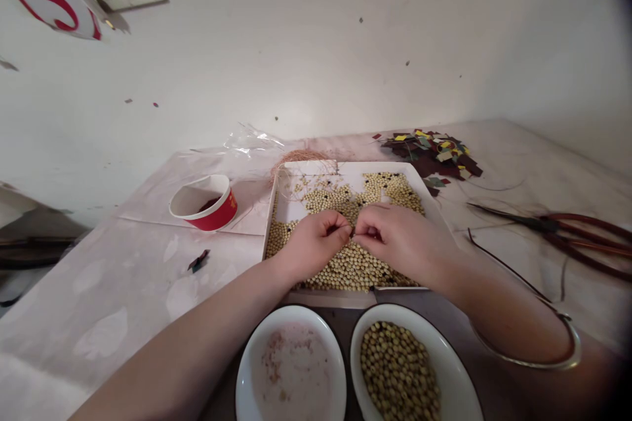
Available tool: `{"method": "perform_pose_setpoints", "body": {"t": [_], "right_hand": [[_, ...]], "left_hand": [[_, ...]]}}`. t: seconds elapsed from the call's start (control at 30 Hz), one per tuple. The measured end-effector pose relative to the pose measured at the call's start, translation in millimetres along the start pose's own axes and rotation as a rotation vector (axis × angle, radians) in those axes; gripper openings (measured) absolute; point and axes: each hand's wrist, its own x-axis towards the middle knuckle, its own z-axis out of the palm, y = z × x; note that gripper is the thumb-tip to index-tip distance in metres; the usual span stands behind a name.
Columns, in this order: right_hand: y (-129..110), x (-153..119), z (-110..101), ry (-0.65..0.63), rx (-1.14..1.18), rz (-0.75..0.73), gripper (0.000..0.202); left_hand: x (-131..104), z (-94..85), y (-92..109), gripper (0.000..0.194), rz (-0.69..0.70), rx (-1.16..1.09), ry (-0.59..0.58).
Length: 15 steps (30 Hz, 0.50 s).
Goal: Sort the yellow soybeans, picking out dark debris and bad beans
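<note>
Over a shallow white rectangular tray (290,204), my left hand (318,243) and right hand (395,233) are almost meeting, thumbs and fingers bending close; I cannot tell whether either pinch is fully closing or holding anything. Small round pale-yellow beans (340,270) are covering much of the tray beneath, a few looking nearly black. My hands are hiding some. Nearest me, a white bowl with pinkish-brown stains (336,368) is sitting beside a white bowl (454,381) of olive-brown beans (399,371). Leftward, a red-and-white paper cup (213,216) is standing; rightward, dark-bladed, reddish-handled scissors (549,224) are lying.
</note>
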Motion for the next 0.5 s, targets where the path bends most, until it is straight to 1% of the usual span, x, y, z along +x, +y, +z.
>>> {"method": "perform_pose_setpoints", "body": {"t": [0.2, 0.33, 0.5], "right_hand": [[0.6, 0.0, -1.3, -0.001, -0.018, 0.029, 0.014], [1.2, 0.2, 0.5, -0.002, 0.004, 0.002, 0.014], [0.3, 0.8, 4.6, 0.024, 0.046, 0.028, 0.008]], "left_hand": [[0.3, -0.1, -1.4, 0.018, -0.01, 0.009, 0.004], [0.6, 0.2, -2.9, 0.016, 0.008, 0.016, 0.005], [1.0, 0.5, -3.6, 0.016, 0.011, 0.006, 0.014]]}}
